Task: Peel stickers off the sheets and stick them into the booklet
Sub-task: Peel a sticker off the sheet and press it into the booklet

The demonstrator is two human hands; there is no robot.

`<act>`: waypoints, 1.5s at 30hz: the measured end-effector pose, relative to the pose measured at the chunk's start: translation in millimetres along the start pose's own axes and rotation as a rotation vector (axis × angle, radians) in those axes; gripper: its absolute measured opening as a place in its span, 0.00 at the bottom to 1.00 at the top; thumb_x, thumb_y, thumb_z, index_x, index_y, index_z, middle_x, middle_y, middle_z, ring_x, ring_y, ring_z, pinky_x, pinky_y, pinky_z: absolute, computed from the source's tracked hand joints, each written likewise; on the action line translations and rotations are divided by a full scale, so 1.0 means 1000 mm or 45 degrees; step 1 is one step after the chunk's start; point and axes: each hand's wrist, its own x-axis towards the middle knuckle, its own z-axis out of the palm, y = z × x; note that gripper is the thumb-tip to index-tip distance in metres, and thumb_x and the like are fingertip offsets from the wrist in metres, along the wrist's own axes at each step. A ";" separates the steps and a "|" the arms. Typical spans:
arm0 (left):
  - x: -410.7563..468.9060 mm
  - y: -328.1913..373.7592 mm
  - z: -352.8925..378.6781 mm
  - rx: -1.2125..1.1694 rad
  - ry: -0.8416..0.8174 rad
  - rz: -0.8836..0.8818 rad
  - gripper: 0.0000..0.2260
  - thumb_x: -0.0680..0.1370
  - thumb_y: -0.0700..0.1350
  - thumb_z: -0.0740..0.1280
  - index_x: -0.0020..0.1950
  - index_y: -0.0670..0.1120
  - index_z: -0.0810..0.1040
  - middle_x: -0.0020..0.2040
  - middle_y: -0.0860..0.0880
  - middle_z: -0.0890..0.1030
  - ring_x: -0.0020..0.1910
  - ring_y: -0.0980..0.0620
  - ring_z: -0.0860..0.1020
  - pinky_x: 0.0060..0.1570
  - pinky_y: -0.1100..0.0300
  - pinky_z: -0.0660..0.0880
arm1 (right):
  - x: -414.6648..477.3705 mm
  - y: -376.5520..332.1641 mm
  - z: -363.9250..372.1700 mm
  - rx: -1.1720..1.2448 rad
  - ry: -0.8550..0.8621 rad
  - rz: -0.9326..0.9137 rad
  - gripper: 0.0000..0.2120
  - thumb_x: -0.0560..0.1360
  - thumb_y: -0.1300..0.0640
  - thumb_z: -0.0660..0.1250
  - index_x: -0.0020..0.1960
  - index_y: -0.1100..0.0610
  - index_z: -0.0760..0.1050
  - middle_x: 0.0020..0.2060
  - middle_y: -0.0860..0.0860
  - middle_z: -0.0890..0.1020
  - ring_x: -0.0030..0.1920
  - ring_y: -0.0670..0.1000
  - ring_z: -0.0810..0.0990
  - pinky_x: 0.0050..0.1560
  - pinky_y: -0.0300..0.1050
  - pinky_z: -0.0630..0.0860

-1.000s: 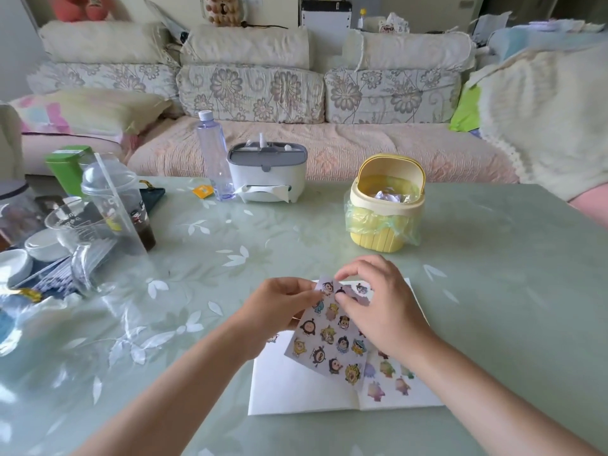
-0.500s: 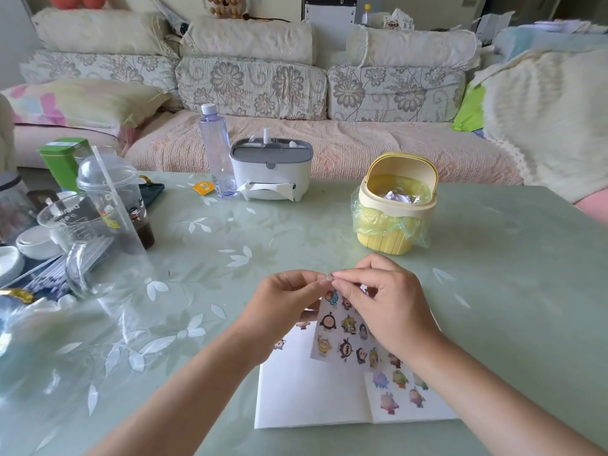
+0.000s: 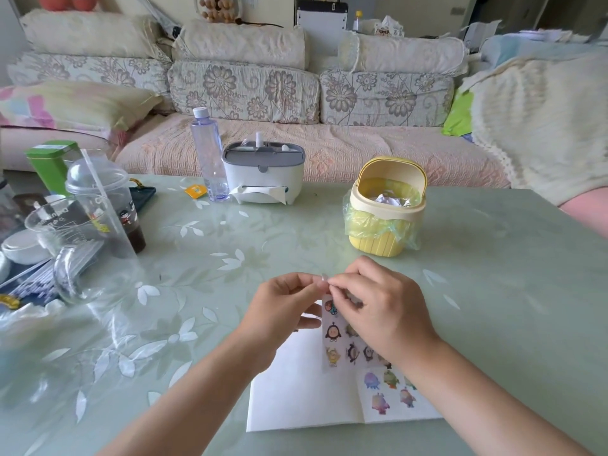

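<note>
Swung upright since earlier, translucent cartoon sticker sheet (image 3: 332, 335), top edge pinched by left grip (image 3: 279, 311) and right grip (image 3: 381, 311), open white paper booklet (image 3: 296, 399) laid beneath both grips.

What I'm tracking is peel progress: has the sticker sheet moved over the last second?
Yes. Against the booklet, the sticker sheet has swung from slanted to nearly upright, its lower left corner shifting right toward the spine.
</note>
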 end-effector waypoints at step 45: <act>0.026 -0.048 -0.061 1.487 -0.180 0.668 0.09 0.79 0.52 0.66 0.56 0.63 0.83 0.63 0.61 0.77 0.63 0.58 0.69 0.58 0.61 0.69 | -0.030 -0.006 0.045 0.122 -0.620 -0.175 0.08 0.74 0.50 0.66 0.38 0.47 0.81 0.38 0.43 0.76 0.37 0.46 0.75 0.29 0.39 0.68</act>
